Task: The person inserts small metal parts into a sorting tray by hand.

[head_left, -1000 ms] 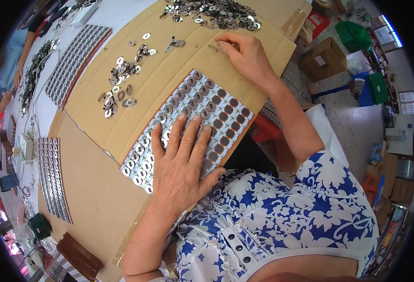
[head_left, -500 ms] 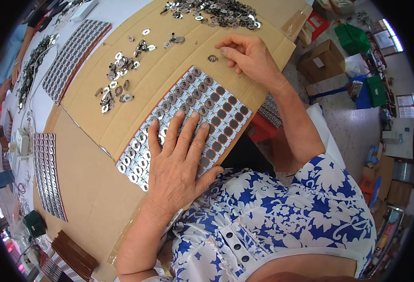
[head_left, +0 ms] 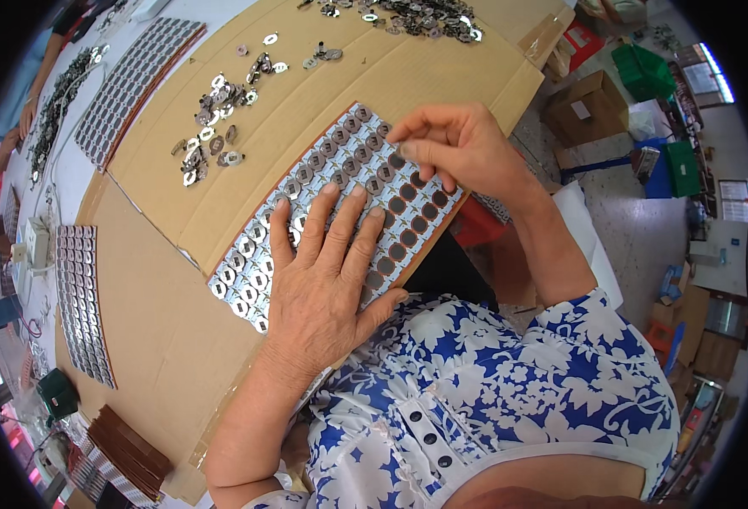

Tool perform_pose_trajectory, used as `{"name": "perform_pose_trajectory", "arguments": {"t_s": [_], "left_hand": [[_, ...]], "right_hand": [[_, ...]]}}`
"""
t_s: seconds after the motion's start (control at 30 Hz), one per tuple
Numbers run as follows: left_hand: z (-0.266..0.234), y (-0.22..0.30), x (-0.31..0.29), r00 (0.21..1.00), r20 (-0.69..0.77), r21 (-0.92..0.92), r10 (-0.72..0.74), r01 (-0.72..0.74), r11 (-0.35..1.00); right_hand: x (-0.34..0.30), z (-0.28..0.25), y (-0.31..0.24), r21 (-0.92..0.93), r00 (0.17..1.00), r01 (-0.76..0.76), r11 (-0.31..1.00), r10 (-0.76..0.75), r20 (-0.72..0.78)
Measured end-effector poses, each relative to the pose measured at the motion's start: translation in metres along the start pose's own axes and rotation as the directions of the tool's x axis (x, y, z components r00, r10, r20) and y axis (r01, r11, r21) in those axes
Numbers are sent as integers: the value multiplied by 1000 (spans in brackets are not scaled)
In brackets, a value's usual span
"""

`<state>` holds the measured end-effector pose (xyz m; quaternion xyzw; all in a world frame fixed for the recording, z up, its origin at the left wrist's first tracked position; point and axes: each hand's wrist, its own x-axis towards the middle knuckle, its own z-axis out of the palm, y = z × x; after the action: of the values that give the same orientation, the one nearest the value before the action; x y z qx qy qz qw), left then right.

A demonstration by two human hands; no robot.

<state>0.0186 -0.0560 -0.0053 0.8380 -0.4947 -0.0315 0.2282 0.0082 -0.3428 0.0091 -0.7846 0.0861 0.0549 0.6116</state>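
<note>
Clock hub = mid sheet.

Lgst: tan cardboard (head_left: 157, 284), under nearly all. Floral top (head_left: 493, 399) at 5. Sheet (head_left: 348, 161) at hub, lt-blue w/ rows of discs, on cardboard, slanting 7→1.

LH (head_left: 319, 288) at 6: palm down on sheet, fingers spread, tips to mid rows; grips nothing, just presses flat. RH (head_left: 471, 153) at 2: over sheet's upper R corner, thumb + index tips close together, other fingers curled; can't tell if a part sits betw. tips.

Stacked grey-disc sheets (head_left: 140, 93) at 10; single sheet of metal discs (head_left: 87, 305) betw. 8 & 9; brown strips (head_left: 128, 454) approx 7. Metal-part pile (head_left: 429, 17) at 1; loose parts (head_left: 221, 93) betw. 10 & 11. Smallest: oval metal parts (head_left: 242, 248) on sheet at 8; dark rounds (head_left: 397, 252) w/ no metal visible, 2 to 5.

Step (my read): fingertip work on one spot at RH, LH bracing. Next move prob. calls for light, exact fingertips, sheet kept still.

Edges: cardboard edge runs close along sheet's 4 side, little margin there. More room 11–12: cardboard strip betw. sheet & loose parts/pile; also 8, toward single sheet.
</note>
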Motion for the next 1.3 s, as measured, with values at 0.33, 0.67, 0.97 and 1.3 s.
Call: {"name": "perform_pose_trajectory", "arguments": {"t_s": [0.33,0.67,0.97,1.3], "left_hand": [[1,0,-1,1000,-8,-7,-5,5,1000],[-3,3,1,1000,0,-21,-13,13,1000],[-6,2,2,1000,-7,-39,7,-7,999],[-8,6,0,1000,0,-45,-3,3,999]], "right_hand": [[-6,11,18,-75,983,142,987,-150,-108],[-12,11,13,-323,966,201,925,-242,-92],[-22,23,6,-681,841,416,603,-539,37],[105,-10,-2,-650,745,417,635,-648,-156]]}}
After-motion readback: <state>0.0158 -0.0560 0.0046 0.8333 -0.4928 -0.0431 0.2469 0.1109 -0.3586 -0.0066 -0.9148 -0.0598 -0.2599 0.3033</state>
